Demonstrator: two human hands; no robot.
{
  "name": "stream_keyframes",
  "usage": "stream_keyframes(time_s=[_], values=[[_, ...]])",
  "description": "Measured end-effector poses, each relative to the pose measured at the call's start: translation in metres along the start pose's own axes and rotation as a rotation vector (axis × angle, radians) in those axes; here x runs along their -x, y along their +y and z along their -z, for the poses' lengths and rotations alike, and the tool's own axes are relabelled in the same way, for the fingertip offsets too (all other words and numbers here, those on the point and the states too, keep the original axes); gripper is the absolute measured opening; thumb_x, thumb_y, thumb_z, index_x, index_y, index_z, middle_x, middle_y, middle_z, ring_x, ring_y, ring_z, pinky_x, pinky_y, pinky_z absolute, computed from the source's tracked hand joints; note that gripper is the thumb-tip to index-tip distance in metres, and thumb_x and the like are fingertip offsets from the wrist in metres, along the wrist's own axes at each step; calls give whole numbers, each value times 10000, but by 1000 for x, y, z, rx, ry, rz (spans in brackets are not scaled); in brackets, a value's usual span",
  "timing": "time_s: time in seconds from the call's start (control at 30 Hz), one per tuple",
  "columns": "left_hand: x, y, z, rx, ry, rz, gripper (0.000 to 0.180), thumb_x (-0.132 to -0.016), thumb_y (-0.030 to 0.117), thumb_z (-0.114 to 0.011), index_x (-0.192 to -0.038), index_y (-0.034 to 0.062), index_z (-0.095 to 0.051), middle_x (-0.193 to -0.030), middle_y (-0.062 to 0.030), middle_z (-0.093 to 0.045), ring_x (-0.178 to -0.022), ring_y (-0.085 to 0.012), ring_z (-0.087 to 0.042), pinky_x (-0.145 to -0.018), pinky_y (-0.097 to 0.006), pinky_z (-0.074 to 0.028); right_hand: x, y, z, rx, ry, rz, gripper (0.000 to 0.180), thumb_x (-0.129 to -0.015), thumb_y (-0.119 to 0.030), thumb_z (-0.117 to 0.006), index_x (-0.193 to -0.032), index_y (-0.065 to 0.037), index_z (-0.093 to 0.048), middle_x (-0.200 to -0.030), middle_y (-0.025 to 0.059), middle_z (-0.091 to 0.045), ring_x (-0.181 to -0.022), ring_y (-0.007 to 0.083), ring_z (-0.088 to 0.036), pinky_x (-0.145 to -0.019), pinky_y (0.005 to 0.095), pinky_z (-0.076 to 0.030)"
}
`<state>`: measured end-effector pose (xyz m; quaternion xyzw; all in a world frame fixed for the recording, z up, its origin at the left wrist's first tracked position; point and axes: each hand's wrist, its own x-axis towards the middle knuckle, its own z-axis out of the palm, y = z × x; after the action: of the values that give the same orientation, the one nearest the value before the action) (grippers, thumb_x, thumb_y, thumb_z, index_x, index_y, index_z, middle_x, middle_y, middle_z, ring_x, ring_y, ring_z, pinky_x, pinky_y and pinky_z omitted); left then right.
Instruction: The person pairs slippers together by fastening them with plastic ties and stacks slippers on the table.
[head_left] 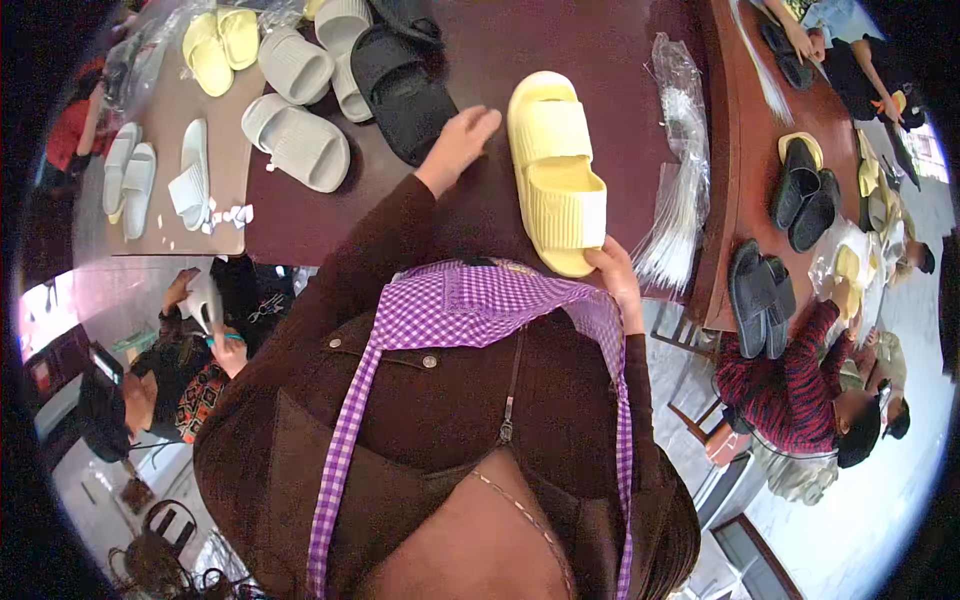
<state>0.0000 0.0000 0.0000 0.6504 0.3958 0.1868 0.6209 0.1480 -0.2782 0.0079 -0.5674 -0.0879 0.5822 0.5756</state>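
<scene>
Yellow slippers (565,218) lie lengthwise on the dark red table in front of me. Two ribbed straps show, so it looks like a pair overlapped in one stack. My right hand (617,276) grips their near end, thumb on top and the other fingers mostly hidden. To the left, my left hand (458,150) is held over the table with nothing seen in it, its fingers stretched loosely toward the yellow slippers but apart from them. Beside that hand rests a black slipper (405,95). Grey slippers (300,145) lie farther left.
A plastic bundle of thin white ties (672,180) lies at the table's right. Another yellow pair (222,45) and pale slippers (190,185) sit at the left, near white scraps. Right, a neighbouring table holds black slippers (760,295); a co-worker (790,375) sits there.
</scene>
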Motion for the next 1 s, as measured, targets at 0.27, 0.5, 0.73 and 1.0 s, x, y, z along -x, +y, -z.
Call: stream_keyframes(time_s=[0.27,0.5,0.73,1.0], values=[[-21,8,-19,47,80,-17,399,-826,302,-558,-965,-72,-581,-852,-121,-631,-736,-245,-583,-658,-359,-453,13,-25,22,395,-54,0,396,-776,-93,-564,-1135,62,-498,-1011,93,-606,-896,164,-582,-807,286,-465],[-30,-27,-33,-269,300,-193,351,-802,257,-538,-892,-81,-574,-825,-251,-605,-763,-354,-600,-682,-403,-454,29,-53,39,510,-7,-7,348,-795,-114,-559,-1107,40,-540,-921,40,-610,-805,129,-564,-727,241,-455],[-33,-37,40,-252,220,-15,351,-808,251,-527,-893,-87,-569,-812,-218,-605,-725,-312,-579,-652,-386,-450,59,-99,99,893,106,-25,347,-807,-180,-560,-1092,19,-574,-922,52,-614,-817,133,-585,-741,245,-456],[-40,-8,46,-67,-32,-61,336,-836,202,-505,-1024,-74,-549,-863,-164,-609,-762,-237,-565,-694,-340,-447,-27,-194,45,1271,-269,462,293,-795,-88,-596,-1067,20,-598,-999,92,-636,-928,158,-581,-830,296,-452]])
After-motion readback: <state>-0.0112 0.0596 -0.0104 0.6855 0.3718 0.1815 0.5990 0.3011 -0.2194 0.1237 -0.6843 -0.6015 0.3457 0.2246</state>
